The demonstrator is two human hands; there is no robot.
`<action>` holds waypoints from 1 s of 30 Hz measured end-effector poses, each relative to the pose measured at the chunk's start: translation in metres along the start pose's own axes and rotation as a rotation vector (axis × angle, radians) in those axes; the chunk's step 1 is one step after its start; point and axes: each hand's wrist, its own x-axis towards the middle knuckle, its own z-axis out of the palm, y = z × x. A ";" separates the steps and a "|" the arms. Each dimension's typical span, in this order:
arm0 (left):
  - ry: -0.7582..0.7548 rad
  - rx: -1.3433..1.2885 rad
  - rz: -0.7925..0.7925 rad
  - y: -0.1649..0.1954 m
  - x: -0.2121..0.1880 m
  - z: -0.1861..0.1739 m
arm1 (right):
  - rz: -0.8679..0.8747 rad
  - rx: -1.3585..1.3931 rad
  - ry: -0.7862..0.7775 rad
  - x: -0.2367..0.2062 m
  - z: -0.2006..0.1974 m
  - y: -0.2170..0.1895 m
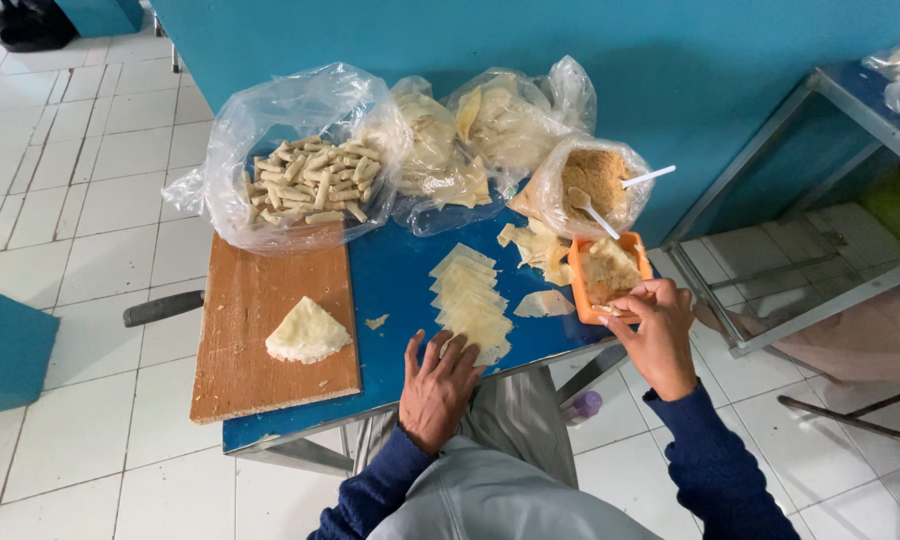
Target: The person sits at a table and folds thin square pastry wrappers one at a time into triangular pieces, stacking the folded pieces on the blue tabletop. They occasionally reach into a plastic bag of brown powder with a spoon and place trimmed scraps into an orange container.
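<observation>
My left hand (436, 385) lies on the near edge of the small blue table (395, 285), fingers spread and touching the nearest sheet in an overlapping row of pale wrapper sheets (470, 302). My right hand (656, 330) pinches something small at the front edge of an orange tray (607, 275) that holds filling; what the fingers grip is too small to tell. A white spoon (592, 212) leans from the tray into a bag of brown crumbs (595, 185). A folded stack of wrappers (307, 333) rests on a wooden board (260, 335).
At the back of the table stand a clear bag of rolled sticks (305, 180) and bags of wrapper sheets (470, 140). Loose wrapper scraps (540, 248) lie by the tray. A metal-framed shelf (820, 200) stands to the right. White tiled floor lies around the table.
</observation>
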 end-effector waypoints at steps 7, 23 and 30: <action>0.000 -0.014 -0.028 0.002 -0.001 0.001 | 0.121 0.285 0.019 -0.008 0.029 0.010; 0.042 -0.120 -0.022 0.000 -0.005 -0.002 | -0.211 0.021 0.057 -0.015 -0.005 -0.099; 0.008 -0.018 -0.065 -0.004 0.002 0.001 | -0.366 -0.135 -0.210 -0.001 0.051 -0.137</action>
